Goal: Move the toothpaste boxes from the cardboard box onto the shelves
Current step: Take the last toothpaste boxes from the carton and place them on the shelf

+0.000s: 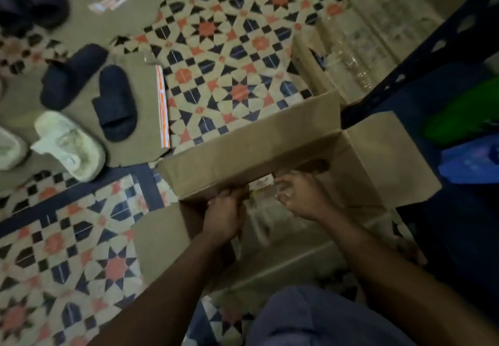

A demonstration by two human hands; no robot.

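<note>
Toothpaste boxes (259, 187) sit low inside the open cardboard box (256, 143), directly between my two hands. They are pale and blurred, with only a small white printed face clear at the far end. As far as I can judge, their long axis runs from that far end back toward me, so the hands flank the long sides.

My left hand (224, 212) is at the left inner wall of the carton with its fingers curled downward. My right hand (303, 197) is just right of the pack, with its fingers bent over the top. Both look close to touching the pack, but the blur hides the contact, so I cannot tell whether either hand has hold of anything. Neither hand is clearly nearer.

The carton is plain brown corrugated card, matte, with stiff flaps splayed outward. What I can see of the toothpaste boxes looks smooth and glossy, possibly wrapped.

The shelves (415, 62) are dark blue perforated metal and rise to the right of my right hand, so the lift should carry up and rightward. Well off beyond my left hand, slippers (113, 102) lie on the patterned tile floor (229, 48).
</note>
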